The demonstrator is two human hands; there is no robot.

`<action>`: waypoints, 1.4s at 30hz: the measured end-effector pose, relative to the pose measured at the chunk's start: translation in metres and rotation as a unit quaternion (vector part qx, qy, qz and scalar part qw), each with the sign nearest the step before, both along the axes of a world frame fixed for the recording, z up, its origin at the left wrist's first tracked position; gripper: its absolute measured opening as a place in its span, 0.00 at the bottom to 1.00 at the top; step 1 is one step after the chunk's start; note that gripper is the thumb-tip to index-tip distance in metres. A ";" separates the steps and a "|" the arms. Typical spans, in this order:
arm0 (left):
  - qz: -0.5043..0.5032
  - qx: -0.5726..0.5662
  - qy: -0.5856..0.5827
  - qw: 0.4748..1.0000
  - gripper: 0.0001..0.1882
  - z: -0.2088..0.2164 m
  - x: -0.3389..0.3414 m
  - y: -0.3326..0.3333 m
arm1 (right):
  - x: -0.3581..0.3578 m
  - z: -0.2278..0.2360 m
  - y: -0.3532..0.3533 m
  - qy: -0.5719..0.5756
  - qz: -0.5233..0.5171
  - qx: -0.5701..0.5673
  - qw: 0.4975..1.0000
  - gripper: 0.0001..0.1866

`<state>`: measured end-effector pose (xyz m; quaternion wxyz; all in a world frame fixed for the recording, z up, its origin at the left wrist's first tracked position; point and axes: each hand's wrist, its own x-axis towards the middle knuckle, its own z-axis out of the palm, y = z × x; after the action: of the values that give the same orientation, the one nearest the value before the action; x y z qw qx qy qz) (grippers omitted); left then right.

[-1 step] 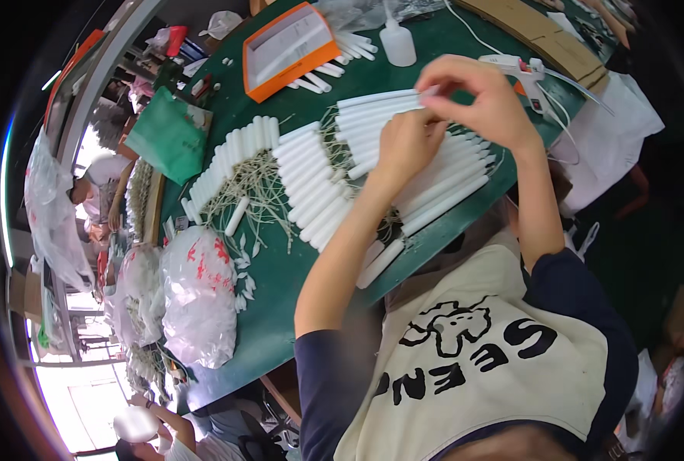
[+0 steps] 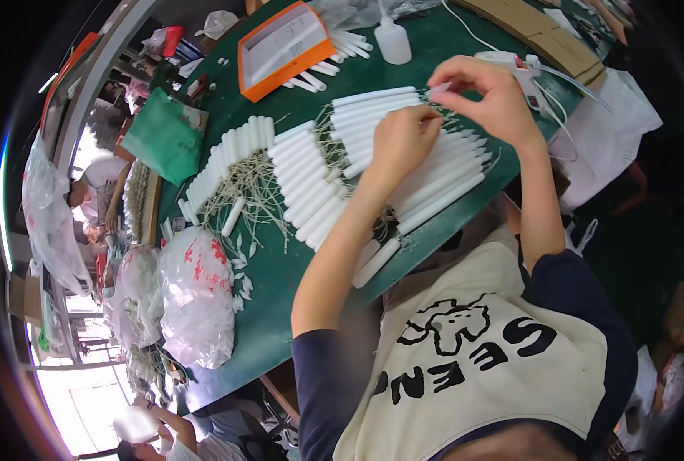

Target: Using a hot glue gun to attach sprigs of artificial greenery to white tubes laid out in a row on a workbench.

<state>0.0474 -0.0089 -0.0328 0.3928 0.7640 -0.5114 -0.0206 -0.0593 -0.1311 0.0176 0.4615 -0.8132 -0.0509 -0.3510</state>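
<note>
In the head view, the right hand pinches a small pale piece between thumb and forefinger, above long white cylindrical sticks with pointed tips laid side by side on a dark green tabletop. The left hand is just beside it over those sticks, fingers curled inward, though whether they grip anything cannot be told. Beyond them are a white plastic squeeze bottle and an orange cardboard box with a white inside.

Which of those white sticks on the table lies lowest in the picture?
The white stick at the green table's near edge, just right of the person's left forearm; the other sticks lie higher, most in rows.
</note>
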 end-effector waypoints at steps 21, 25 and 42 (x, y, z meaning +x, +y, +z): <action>-0.008 0.031 0.008 0.999 0.10 0.011 0.002 0.004 | -0.014 -0.051 -0.030 0.130 -0.085 -0.005 0.988 0.08; -0.014 0.022 0.015 1.000 0.10 0.011 0.003 0.006 | -0.012 -0.050 -0.028 0.135 -0.079 -0.015 0.988 0.08; -0.080 0.056 0.040 0.994 0.15 0.015 0.002 0.015 | -0.018 -0.046 -0.027 0.092 -0.038 -0.052 0.994 0.07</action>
<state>0.0498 0.0058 -0.0176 0.3663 0.7401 -0.5529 -0.1112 -0.0771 -0.1583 -0.0287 0.4078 -0.8660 0.0045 -0.2892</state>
